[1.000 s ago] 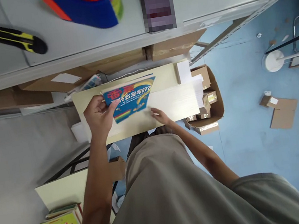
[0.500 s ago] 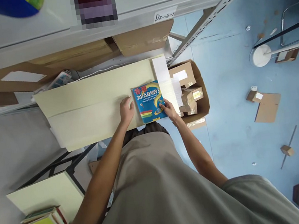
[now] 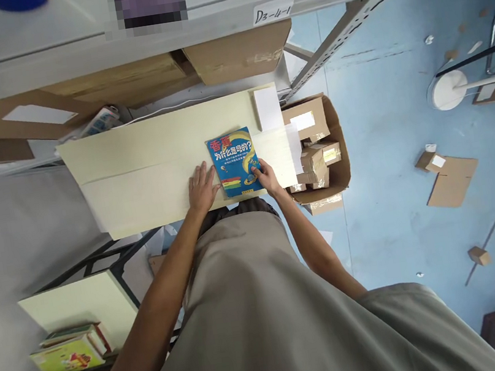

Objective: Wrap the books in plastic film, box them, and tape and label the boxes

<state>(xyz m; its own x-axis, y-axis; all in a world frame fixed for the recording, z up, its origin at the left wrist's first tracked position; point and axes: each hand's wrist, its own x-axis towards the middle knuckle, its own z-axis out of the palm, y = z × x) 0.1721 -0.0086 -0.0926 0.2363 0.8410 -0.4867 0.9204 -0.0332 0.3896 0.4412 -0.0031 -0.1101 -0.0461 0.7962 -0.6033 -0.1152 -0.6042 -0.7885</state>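
Observation:
A blue book point(image 3: 233, 161) with a yellow banana picture and Chinese lettering on its cover lies over a large pale yellow sheet point(image 3: 145, 188) on the work surface. My right hand point(image 3: 267, 177) grips the book's right edge, thumb on the cover and fingers out of sight beneath. At the book's left edge, my left hand point(image 3: 202, 188) rests on the sheet with its fingers spread, the thumb close to the cover. A stack of white paper point(image 3: 267, 108) sits on the right end of the sheet, beyond the book.
Right of the surface stands an open carton point(image 3: 340, 153) holding several small boxes. A metal shelf point(image 3: 205, 24) labelled D3-4-1 spans the top, with cardboard boxes point(image 3: 237, 54) beneath. Books point(image 3: 68, 355) are stacked at lower left. Flattened cardboard point(image 3: 454, 179) lies on the blue floor.
The book has shifted left, with my right hand still on it, baring more of the sheet beside the white stack. My left hand has gone from curled to spread flat on the sheet.

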